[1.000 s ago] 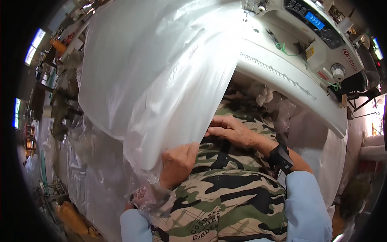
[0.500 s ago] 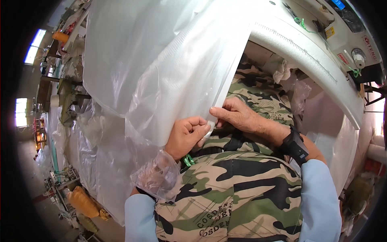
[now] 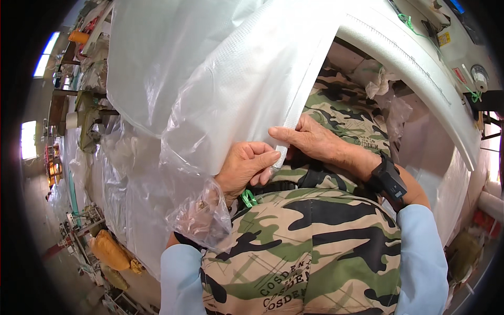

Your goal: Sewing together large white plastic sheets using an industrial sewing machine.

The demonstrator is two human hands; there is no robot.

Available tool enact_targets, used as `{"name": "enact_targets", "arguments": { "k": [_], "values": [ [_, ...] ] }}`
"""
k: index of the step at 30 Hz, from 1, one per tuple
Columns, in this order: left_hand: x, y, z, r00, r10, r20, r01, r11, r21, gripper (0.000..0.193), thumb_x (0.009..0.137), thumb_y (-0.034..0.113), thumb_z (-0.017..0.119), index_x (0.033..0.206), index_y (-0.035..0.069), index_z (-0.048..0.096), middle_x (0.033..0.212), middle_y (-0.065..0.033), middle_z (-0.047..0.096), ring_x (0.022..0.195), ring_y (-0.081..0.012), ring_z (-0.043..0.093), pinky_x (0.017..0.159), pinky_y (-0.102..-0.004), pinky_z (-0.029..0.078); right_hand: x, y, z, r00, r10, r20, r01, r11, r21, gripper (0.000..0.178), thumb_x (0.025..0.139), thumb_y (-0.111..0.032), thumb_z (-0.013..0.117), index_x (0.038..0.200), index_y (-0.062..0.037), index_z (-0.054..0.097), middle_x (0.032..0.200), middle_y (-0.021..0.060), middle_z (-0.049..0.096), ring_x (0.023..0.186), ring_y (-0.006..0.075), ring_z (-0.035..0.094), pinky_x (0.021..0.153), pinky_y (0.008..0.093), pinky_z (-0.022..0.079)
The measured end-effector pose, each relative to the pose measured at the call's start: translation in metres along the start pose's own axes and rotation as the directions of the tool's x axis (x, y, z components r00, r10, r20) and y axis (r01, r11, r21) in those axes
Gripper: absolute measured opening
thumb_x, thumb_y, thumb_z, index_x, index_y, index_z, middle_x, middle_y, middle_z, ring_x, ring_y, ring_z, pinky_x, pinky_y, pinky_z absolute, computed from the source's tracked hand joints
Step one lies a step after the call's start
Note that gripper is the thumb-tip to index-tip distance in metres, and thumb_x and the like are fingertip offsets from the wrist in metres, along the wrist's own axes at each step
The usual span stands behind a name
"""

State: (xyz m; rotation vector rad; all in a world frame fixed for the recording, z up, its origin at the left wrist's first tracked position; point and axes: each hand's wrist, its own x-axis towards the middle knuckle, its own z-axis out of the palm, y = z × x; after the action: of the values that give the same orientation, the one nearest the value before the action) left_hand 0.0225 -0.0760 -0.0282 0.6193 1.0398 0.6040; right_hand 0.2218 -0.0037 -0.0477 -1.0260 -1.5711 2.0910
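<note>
A large translucent plastic sheet (image 3: 231,100) with a fine textured pattern hangs down in front of me, its folded white edge running toward my lap. My left hand (image 3: 245,167) pinches the lower corner of that edge between thumb and fingers. Just beyond it, my right hand (image 3: 311,139) closes on the same edge, its thumb lying on top and its fingertips hidden behind the sheet. Crumpled clear film (image 3: 202,218) covers my left wrist. A black device (image 3: 388,181) is strapped to my right wrist.
A white curved table edge (image 3: 415,73) with a printed ruler scale arcs to the right. Part of a white sewing machine (image 3: 462,58) with a knob shows above it. More clear film (image 3: 142,205) hangs at left, near an orange bundle (image 3: 110,251). A camouflage apron (image 3: 315,252) covers my lap.
Both hands have shifted slightly upward in the picture, still holding the sheet's edge. The view has turned a little, so the table and machine appear farther right.
</note>
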Motion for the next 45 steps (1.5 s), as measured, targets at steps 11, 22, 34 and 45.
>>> {"name": "enact_targets", "arguments": {
  "k": [11, 22, 34, 45],
  "values": [
    [-0.023, -0.004, 0.018, 0.512, 0.814, 0.274, -0.53, 0.049, 0.847, 0.068, 0.066, 0.028, 0.095, 0.118, 0.003, 0.061, 0.089, -0.0082, 0.061, 0.069, -0.0167, 0.057, 0.062, -0.0278, 0.047, -0.001, -0.002, 0.01, 1.0, -0.024, -0.017, 0.025, 0.998, 0.063, 0.045, 0.099, -0.041, 0.061, 0.095, 0.0031, 0.069, 0.074, 0.004, 0.063, 0.06, 0.0097, 0.058, 0.052, 0.0247, 0.045],
    [-0.007, -0.012, 0.001, 0.344, 0.792, 0.504, -0.424, -0.348, 0.836, 0.036, 0.076, -0.007, 0.07, 0.112, -0.002, 0.067, 0.115, -0.0156, 0.061, 0.101, -0.0349, 0.062, 0.087, -0.0455, 0.052, -0.001, -0.002, 0.018, 0.997, -0.075, -0.028, 0.079, 0.973, 0.215, 0.038, 0.1, -0.033, 0.06, 0.095, 0.0033, 0.068, 0.077, 0.0016, 0.062, 0.066, 0.0078, 0.053, 0.057, 0.0244, 0.044],
    [-0.011, -0.001, 0.0, 0.26, 0.75, 0.608, -0.424, -0.477, 0.77, 0.021, 0.084, -0.005, 0.066, 0.104, 0.003, 0.072, 0.116, -0.0099, 0.067, 0.108, -0.0292, 0.065, 0.095, -0.0454, 0.051, -0.011, -0.012, 0.017, 0.993, -0.115, 0.015, 0.11, 0.973, 0.202, 0.044, 0.101, -0.039, 0.06, 0.079, -0.0013, 0.067, 0.067, -0.0005, 0.059, 0.059, 0.0067, 0.052, 0.053, 0.0234, 0.042],
    [-0.025, 0.036, 0.02, 0.385, 0.493, 0.78, -0.507, -0.593, 0.625, 0.015, 0.081, 0.004, 0.068, 0.096, 0.001, 0.07, 0.117, -0.0121, 0.07, 0.116, -0.026, 0.066, 0.101, -0.0439, 0.044, -0.013, -0.073, -0.096, 0.688, -0.65, -0.323, 0.172, 0.579, -0.797, 0.038, 0.095, -0.03, 0.068, 0.073, 0.0017, 0.065, 0.058, 0.0138, 0.057, 0.05, 0.0177, 0.054, 0.051, 0.0364, 0.045]
  ]
}}
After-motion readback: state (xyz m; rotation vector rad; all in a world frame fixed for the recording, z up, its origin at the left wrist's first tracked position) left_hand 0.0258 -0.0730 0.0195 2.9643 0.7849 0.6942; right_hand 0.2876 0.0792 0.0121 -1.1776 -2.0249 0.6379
